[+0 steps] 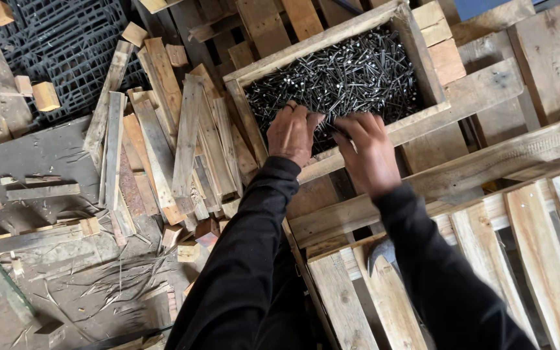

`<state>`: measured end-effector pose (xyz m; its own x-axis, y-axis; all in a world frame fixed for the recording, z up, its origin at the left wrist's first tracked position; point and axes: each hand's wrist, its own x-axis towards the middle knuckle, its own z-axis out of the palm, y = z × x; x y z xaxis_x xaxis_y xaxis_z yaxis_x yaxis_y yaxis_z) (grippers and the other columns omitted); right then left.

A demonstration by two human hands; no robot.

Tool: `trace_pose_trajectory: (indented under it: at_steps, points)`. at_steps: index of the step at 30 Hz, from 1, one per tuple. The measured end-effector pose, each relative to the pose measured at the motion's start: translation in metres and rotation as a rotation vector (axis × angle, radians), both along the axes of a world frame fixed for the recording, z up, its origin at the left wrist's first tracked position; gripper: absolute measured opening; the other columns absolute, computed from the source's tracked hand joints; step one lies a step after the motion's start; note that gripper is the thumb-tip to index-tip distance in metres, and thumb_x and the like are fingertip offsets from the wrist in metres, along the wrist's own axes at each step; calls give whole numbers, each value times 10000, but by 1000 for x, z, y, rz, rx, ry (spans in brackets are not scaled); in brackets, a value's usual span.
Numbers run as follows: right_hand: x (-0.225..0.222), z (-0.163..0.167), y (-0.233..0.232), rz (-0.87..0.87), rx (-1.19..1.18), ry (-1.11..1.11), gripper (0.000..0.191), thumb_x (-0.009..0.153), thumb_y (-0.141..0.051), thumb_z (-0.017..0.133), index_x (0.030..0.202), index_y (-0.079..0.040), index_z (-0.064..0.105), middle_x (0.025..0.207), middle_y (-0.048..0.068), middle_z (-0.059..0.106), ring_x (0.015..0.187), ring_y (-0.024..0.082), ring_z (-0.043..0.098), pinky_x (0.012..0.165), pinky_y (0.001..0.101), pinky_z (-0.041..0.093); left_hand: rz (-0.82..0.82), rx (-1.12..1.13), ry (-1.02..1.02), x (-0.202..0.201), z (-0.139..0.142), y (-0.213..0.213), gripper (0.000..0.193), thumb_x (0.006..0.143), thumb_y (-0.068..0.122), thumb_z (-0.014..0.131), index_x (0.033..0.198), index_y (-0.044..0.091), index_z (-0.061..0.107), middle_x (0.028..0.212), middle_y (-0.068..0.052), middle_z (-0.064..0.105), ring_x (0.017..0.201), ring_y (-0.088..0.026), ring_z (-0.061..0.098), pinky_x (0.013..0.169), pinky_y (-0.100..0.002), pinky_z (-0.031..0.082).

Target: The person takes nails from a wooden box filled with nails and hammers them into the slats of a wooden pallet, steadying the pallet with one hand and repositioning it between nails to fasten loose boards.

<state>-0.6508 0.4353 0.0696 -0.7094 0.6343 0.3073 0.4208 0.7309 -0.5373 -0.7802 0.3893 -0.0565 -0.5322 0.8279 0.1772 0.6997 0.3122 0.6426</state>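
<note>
A shallow wooden box full of dark steel nails rests on wooden pallets. Both of my hands reach into its near edge. My left hand lies knuckles-up on the nails, fingers curled down into them. My right hand is beside it with fingers bent among the nails at the box's near wall. Whether either hand holds nails is hidden by the fingers. Black sleeves cover both arms.
A wooden pallet spreads under my arms at the right, with a metal hammer head lying on it. A heap of loose wooden slats lies left of the box. A black plastic grid and wood blocks sit at top left.
</note>
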Motion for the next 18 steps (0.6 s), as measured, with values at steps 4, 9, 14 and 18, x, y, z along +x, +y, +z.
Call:
trace_pose_trajectory:
  at_steps: [4,9,14,18]
  points:
    - [-58,11,24,150,51,-304,522,827,-256,841,1276,-53,670,1184,157,604,1071,343,546,914,458,505,34,3,-241,-29,4,5,308,1051,280,649,896,18,602,842,-143,690,685,-226,675,590,-381,565]
    - [-74,6,23,143,-20,-620,490,805,-366,841,1219,-147,696,1166,173,544,1084,331,500,843,460,504,170,334,-1107,-50,7,-16,83,1006,134,597,1012,55,572,945,-128,721,765,-191,770,664,-352,682]
    - [-79,-4,24,96,-49,-586,249,1032,-251,710,1228,-101,675,1128,105,620,1069,259,570,874,430,545,171,682,-1864,-46,-1,-39,222,1017,125,592,1205,16,636,965,-83,702,840,-188,722,765,-340,623]
    - [-83,-5,17,96,-16,-546,400,844,-362,799,1088,-68,677,1027,145,626,994,305,579,735,463,541,50,763,-2095,-42,-19,-39,284,1062,271,575,1175,14,616,852,-1,609,720,-112,582,643,-269,501]
